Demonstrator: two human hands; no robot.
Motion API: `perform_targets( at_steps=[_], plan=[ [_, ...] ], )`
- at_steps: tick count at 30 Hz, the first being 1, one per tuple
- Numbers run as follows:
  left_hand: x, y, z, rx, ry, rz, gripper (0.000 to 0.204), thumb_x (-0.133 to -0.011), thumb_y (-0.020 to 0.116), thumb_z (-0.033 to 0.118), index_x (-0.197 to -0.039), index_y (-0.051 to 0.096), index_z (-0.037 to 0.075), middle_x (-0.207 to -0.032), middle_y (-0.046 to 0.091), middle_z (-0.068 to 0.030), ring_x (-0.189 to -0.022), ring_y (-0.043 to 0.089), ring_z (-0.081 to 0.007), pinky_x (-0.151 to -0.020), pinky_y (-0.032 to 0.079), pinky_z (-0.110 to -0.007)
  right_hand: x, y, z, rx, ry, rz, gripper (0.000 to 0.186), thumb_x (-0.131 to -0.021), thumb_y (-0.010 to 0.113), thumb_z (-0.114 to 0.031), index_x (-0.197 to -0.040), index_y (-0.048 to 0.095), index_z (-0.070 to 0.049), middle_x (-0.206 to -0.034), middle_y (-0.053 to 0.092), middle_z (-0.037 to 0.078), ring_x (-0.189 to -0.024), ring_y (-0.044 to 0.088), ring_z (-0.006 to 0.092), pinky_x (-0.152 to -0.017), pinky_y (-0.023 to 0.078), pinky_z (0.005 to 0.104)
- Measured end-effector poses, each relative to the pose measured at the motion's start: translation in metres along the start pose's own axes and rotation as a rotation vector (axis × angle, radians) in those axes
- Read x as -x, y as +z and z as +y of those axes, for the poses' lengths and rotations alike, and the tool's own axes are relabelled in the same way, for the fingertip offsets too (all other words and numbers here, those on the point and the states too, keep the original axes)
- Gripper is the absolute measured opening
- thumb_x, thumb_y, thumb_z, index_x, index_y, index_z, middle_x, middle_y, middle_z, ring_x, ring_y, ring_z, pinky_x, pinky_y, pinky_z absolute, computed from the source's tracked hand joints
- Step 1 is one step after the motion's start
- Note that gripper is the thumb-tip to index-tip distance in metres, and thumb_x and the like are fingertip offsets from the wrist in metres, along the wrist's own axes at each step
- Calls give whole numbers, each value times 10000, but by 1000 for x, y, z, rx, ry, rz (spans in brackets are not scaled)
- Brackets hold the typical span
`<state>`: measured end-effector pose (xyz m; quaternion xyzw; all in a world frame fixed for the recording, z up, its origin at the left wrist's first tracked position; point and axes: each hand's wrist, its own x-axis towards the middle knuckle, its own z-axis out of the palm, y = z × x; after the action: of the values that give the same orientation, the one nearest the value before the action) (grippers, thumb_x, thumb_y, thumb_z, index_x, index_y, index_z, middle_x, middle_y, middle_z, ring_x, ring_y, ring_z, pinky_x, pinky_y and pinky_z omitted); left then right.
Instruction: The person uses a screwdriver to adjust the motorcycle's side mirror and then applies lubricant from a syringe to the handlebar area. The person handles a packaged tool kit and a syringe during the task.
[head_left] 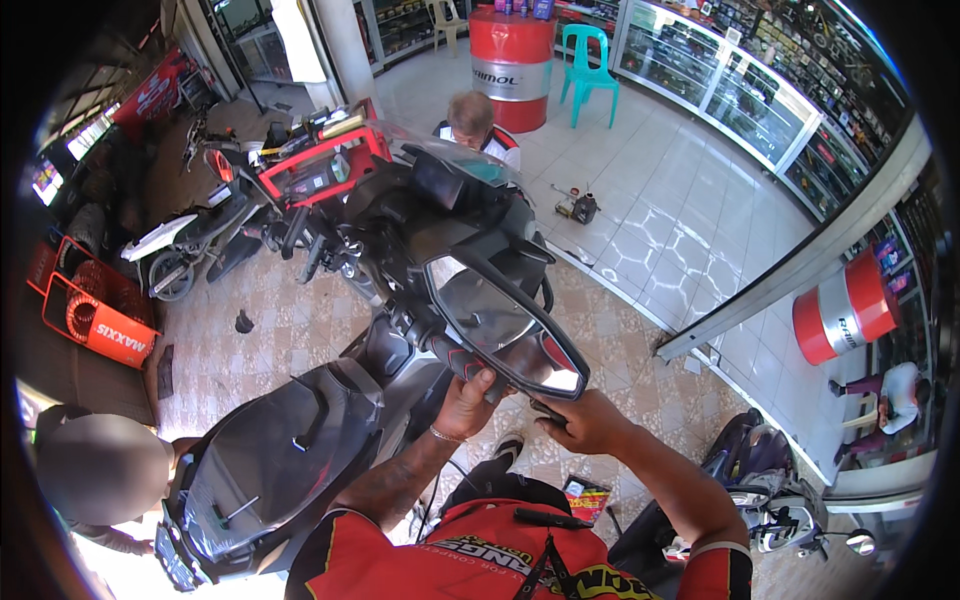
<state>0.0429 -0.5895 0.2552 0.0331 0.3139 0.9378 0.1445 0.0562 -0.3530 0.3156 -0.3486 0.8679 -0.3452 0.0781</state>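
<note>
From my remote feed I see the work at the near middle, where the scooter (350, 395) stands on the patterned floor, its handlebar toward the far side and its seat (265, 450) toward the near left. The left hand (463, 408) has its fingers clamped around the handlebar grip (449, 354), thumb lying on top; I take that hold as a way to keep the bar steady.

Just to its right, the right hand (590, 422) is at the near edge of the mirror (490, 312), by its lower corner. I read its curled fingers as going with the small dark piece (544, 408) beside them, but the mirror hides part of them, so I cannot tell whether they are clamped on it or slightly apart. The mirror stands tilted above the grip, which probably explains why both hands work so close together below it.

A slim metal tool (240, 510) lies across the seat, perhaps put there to be within reach. At near left, a co-worker (105, 470) is beside the seat; beyond the windscreen, another person (470, 120) is low down. A red-framed cart (377, 143) stands at far left, presumably parked close for its contents.
</note>
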Motion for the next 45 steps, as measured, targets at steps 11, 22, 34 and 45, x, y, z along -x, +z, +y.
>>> perform_targets(
  at_steps=[11, 22, 34, 45],
  plan=[
    [-3, -11, -4, -27, -8, -7, 390, -904, 778, 344, -1158, 628, 89, -1066, 677, -48, -1015, 646, -209, -893, 525, -413, 3, -13, -94, -394, 443, -66, 669, -909, 712, -275, -1479, 441, -52, -665, 610, 152, -602, 646, 293, -595, 486, 403],
    [12, -15, -5, -46, 18, -43, 494, -926, 750, 378, -1217, 579, 17, -1038, 675, -112, -960, 656, -237, -881, 515, -402, 5, 7, -48, -43, 152, -174, 448, -917, 674, -295, -1258, 566, -26, -920, 685, 219, -857, 672, 433, -747, 526, 515],
    [2, -25, -9, -46, 16, -90, 557, -850, 822, 433, -1150, 569, 37, -1025, 665, -107, -973, 663, -243, -894, 525, -413, 1, -8, -49, -134, 259, -345, 473, -943, 645, -308, -1333, 531, -66, -879, 679, 200, -790, 673, 417, -689, 530, 489],
    [12, -50, -1, -30, -178, -195, 717, -791, 865, 402, -1323, 620, -11, -1466, 535, -204, -1356, 514, -386, -1140, 363, -645, -5, 53, -58, -487, 259, -286, 607, -971, 687, -280, -1449, 366, -89, -730, 589, 67, -670, 617, 216, -641, 469, 347]
  ],
)
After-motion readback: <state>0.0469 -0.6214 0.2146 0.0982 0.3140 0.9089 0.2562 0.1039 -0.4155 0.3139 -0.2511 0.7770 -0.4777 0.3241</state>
